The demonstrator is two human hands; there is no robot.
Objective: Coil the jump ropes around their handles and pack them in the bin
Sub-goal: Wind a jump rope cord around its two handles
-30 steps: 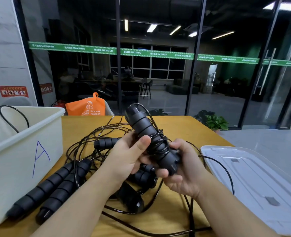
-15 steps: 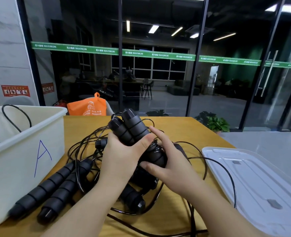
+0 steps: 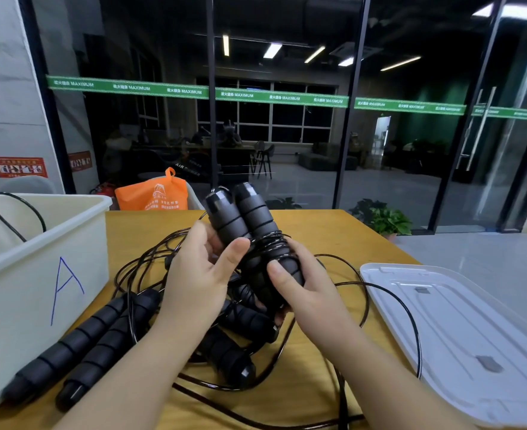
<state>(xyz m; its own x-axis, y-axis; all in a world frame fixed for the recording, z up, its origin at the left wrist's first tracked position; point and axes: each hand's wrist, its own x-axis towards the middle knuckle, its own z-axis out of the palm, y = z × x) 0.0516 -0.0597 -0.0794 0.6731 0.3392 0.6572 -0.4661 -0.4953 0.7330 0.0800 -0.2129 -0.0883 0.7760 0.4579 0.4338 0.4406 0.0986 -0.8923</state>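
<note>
Two black foam jump-rope handles [image 3: 246, 219] stand side by side, upright and tilted away, with several turns of thin black rope wound round their middle. My left hand [image 3: 199, 274] grips them from the left, thumb across the front. Lower down, my right hand [image 3: 299, 288] holds the same pair, thumb on the foam. The rest of that rope trails loose over the yellow table [image 3: 324, 231]. The white bin [image 3: 39, 268] marked "A" stands at the left with a rope loop [image 3: 14, 212] showing inside.
A tangle of rope and other black handles [image 3: 231, 352] lies under my hands. Another pair of handles [image 3: 94, 339] rests beside the bin. The bin's white lid [image 3: 460, 330] lies at the right. An orange bag [image 3: 155, 193] sits behind the table's far edge.
The handle bundle has been raised and turned more upright, both handles now side by side. My right hand has shifted from the top of the bundle to its lower end.
</note>
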